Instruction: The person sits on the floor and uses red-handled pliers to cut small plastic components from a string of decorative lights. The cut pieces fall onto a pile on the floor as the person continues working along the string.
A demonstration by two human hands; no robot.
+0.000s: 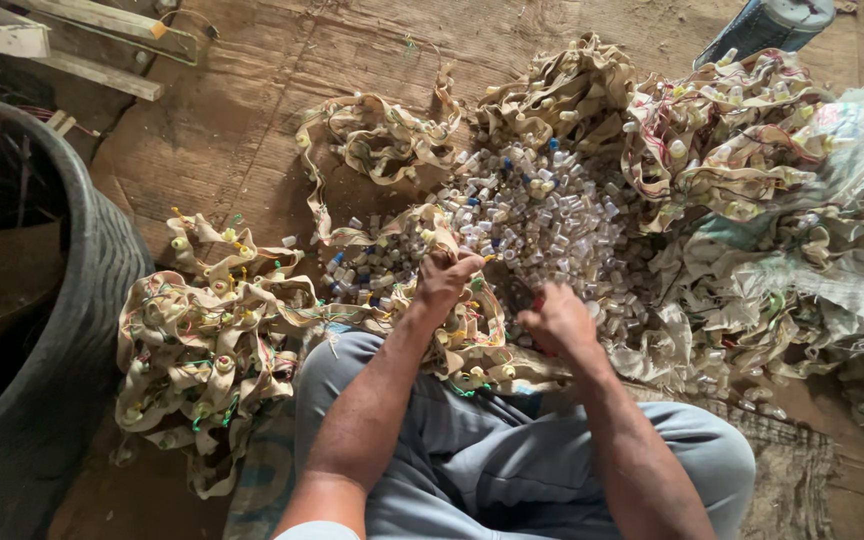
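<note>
Head view: a seated person's lap in grey trousers [472, 450] is seen from above, with both forearms stretched forward over the floor [212, 130]. The left hand [445, 277] is closed on a beige fabric strip [452, 335] studded with small caps and coloured threads; the strip is draped from under that hand across the knee. The right hand [560, 320] is curled shut, and something red and dark is glimpsed under its fingers, but what it is cannot be told. Just ahead of both hands a heap of small clear and white plastic caps [542, 215] is spread out, a few blue ones among them. Left of the left hand a bundle of the same strips [202, 350] is piled, near a large dark tub [72, 300]. Beyond and right of the right hand more tangled strips [732, 150] are heaped.
</note>
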